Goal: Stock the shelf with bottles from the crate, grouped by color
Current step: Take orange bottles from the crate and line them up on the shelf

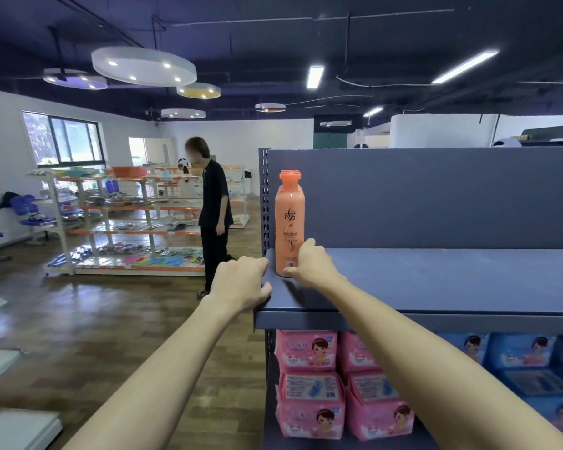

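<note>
Right hand [312,264] grip curled round orange bottle [289,222] base — left hand [241,284] grips shelf [436,280] corner.

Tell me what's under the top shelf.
Under the shelf sit pink packs, stacked, and blue packs to their right. The right arm covers part of both, and the frame's edge cuts off anything lower.
</note>
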The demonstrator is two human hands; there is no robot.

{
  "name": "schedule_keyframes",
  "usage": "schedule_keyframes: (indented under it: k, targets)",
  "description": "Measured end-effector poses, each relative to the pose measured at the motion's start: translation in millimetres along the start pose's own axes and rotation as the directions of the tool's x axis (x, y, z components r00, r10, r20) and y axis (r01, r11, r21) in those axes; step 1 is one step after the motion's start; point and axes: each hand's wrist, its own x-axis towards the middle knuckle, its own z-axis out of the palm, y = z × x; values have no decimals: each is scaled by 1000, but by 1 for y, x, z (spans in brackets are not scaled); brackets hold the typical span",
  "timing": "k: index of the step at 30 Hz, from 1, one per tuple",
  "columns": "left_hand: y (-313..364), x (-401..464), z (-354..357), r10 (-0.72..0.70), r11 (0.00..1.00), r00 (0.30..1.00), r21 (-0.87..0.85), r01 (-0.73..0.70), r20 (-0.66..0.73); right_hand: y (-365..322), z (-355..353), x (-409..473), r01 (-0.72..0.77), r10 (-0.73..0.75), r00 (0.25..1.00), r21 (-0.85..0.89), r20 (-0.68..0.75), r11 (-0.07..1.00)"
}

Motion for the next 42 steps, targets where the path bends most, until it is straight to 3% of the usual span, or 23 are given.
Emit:
schedule_keyframes:
  k: [14,24,29,33,42]
  targets:
    - [33,-6,-27,9,1000,1000,29,-10,26,20,-51,-47,128,-123,992,-174,35,976]
    - [127,24,-43,75,997,997,-3,-75,25,91,-115,-78,41,-46,999,-258,-16,965]
    - [196,16,-37,138,987,978,-63,-149,-157,135,-140,-109,82,-118,988,-306,-102,948]
    - [240,-39,-14,286,936,882,-90,-341,-374,185,-127,-169,171,-236,964,-399,-119,901]
    - [281,-112,61,360,910,922,-165,-380,-139,268,-72,-230,111,-128,991,-385,-21,916]
